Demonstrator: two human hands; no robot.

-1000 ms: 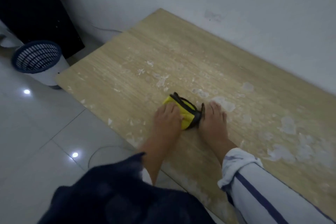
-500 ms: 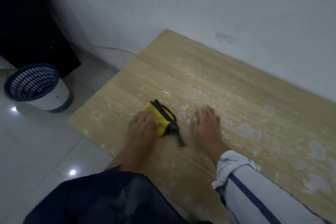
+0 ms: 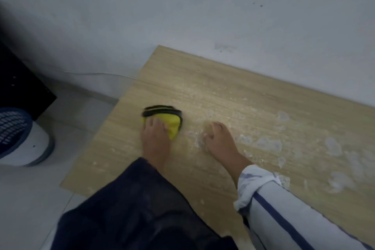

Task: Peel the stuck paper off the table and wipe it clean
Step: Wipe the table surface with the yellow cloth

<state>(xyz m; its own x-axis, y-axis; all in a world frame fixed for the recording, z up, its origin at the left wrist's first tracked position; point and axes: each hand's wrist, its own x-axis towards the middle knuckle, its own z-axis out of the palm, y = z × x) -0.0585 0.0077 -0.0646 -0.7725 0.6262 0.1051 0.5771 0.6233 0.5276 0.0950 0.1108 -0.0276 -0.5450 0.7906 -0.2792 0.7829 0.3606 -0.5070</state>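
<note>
The left hand (image 3: 155, 138) lies with its fingers laid flat over a yellow cloth (image 3: 172, 123) edged in black, pressing it onto the surface (image 3: 253, 95) near the left end. The right hand (image 3: 220, 140) rests just beside it with its fingers curled, tips against the wood, and nothing visible in its grasp. The step in hand looks like wiping. It likely goes best with firm, even pressure and overlapping strokes along the grain, carrying loosened crumbs toward 1 edge rather than scattering them. The curled right hand can brace the surface or scratch up stubborn bits first. Stuck paper (image 3: 267, 144) clings in pale patches and flecks, thickest to the right of both hands, so much of the job seems left. The left end looks cleaner. The surface stands against a pale wall (image 3: 203, 6). On the tiled floor (image 3: 30, 199) to the left stands a white bin with a blue mesh rim (image 3: 18, 134), beside a black cabinet (image 3: 20, 87).
</note>
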